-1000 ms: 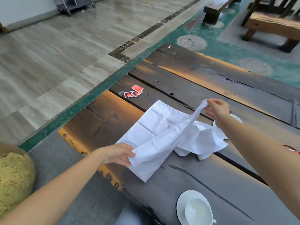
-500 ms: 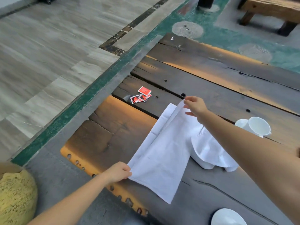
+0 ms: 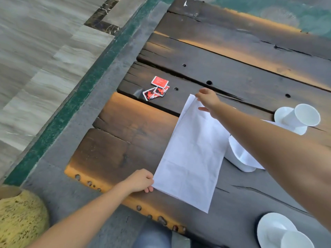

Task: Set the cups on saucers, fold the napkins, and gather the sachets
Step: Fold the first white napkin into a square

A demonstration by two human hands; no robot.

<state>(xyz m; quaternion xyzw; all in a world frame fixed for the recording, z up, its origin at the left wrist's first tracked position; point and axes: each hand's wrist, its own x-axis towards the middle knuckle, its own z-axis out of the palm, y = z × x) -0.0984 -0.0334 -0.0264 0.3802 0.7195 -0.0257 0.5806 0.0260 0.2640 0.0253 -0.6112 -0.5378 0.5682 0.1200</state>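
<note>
Two corners of the half-folded white napkin [image 3: 191,154], flat on the desk [image 3: 125,140], are pinched: the near one by the left hand [image 3: 141,181], the far one apparently by the right hand [image 3: 207,99]. Square the edges before creasing.

Napkin [image 3: 191,154] lies folded flat on table [image 3: 125,140]. Left hand [image 3: 139,181] pinches its near corner, right hand [image 3: 207,99] its far corner. Sachets [image 3: 157,88] beyond napkin.

Soft, diffuse daylight is recorded; shadows are faint. Warm orange patches are seen across the table [image 3: 136,119]. The white napkin [image 3: 193,154] is rendered nearly overexposed. Motion blur is noted on the floor [image 3: 35,51]. Straight lines are bowed toward the edges by the wide-angle lens.
</note>
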